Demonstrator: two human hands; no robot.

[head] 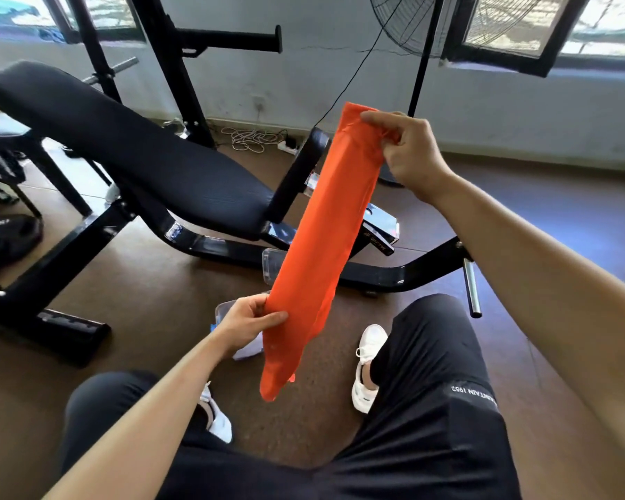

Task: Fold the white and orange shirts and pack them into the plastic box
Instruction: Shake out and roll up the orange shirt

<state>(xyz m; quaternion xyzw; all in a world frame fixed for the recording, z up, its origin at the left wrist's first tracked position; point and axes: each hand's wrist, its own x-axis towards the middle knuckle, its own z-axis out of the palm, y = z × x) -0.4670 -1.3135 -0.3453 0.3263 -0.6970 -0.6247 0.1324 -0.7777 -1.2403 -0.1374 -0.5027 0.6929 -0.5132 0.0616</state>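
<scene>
This was a gym room, most likely a small or private one. A black padded weight bench (130,149) on a steel frame filled the middle of the view. Just behind the bench rose the black uprights of a rack (166,66), with a barbell end (123,64) resting across them. Left of the bench a black weight plate (4,240) lay on the brown floor (159,301). Behind the bench, along a scuffed pale wall (304,77), lay a coiled white cable (249,138) and a power strip (289,147). To the bench's right stood a pedestal fan (412,27), beside dark-framed windows (520,27).
</scene>
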